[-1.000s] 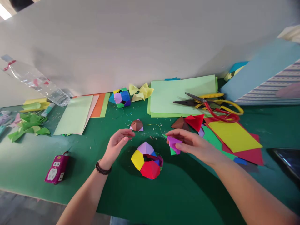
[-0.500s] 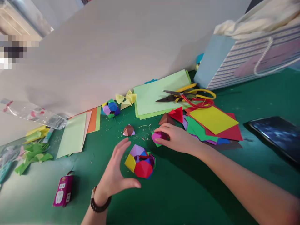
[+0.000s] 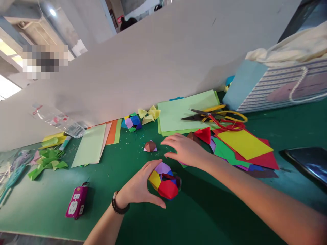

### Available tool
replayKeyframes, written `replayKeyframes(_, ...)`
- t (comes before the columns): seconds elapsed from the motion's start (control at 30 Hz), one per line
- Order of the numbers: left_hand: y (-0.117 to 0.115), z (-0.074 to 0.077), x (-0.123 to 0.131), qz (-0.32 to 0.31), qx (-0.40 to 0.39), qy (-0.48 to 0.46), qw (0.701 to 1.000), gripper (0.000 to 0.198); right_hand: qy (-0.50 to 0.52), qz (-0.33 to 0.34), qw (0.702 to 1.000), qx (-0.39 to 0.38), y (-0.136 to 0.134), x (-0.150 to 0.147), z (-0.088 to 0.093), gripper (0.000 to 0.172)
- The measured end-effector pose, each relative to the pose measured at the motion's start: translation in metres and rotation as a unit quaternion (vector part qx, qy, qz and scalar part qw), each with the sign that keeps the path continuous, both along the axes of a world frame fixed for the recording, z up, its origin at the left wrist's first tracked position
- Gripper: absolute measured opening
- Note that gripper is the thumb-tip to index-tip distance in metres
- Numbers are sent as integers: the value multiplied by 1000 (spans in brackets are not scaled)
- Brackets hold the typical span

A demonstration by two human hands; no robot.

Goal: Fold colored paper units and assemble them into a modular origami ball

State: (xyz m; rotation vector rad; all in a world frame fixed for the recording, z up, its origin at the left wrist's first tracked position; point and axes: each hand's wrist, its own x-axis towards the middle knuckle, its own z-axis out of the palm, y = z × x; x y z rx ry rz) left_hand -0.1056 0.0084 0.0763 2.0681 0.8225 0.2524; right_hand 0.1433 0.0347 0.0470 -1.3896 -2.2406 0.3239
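My left hand (image 3: 143, 185) curves around the left side of a multicoloured folded-paper ball (image 3: 167, 189), its thumb and fingers apart. The ball rests on the green table (image 3: 201, 217) with an opening in its top. Above and right of it, my right hand (image 3: 182, 148) hovers with its fingers apart and nothing visible between them. A green and magenta piece is mostly hidden beneath that hand. A small brown and lilac piece (image 3: 150, 146) lies left of my right fingertips. Behind my right hand are a red piece (image 3: 203, 135) and a partly hidden brown one.
Scissors (image 3: 217, 119) lie on pale green sheets (image 3: 184, 112), beside coloured papers (image 3: 244, 144). A phone (image 3: 309, 163) and a striped bag (image 3: 278, 85) are at the right. At the left are a bottle (image 3: 63, 122), a purple box (image 3: 77, 200) and paper scraps (image 3: 48, 161). A smaller paper ball (image 3: 131, 122) sits behind.
The view has shifted, and things appear further right. My left hand has come closer around the ball. My right hand has let go of the magenta piece and moved left of it, fingers apart.
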Motion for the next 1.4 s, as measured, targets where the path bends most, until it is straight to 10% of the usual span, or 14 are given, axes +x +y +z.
replayKeyframes(0.17,12,-24,-14,-1,-73,-102,992,115,-86,63,994,-17,49,-60,-4,54)
replayKeyframes(0.33,17,-36,-15,-13,-100,-151,983,108,-100,77,991,-37,65,-69,-16,31)
replayKeyframes(0.57,19,-44,-9,-45,-94,-179,978,109,125,-56,990,-23,2,-10,13,41)
replayKeyframes(0.77,7,-42,-8,-7,-1,-177,984,100,216,7,976,-27,-60,22,-1,39)
replayKeyframes(1.4,0,-47,-1,16,164,-200,966,86,182,54,982,14,-66,16,-8,44)
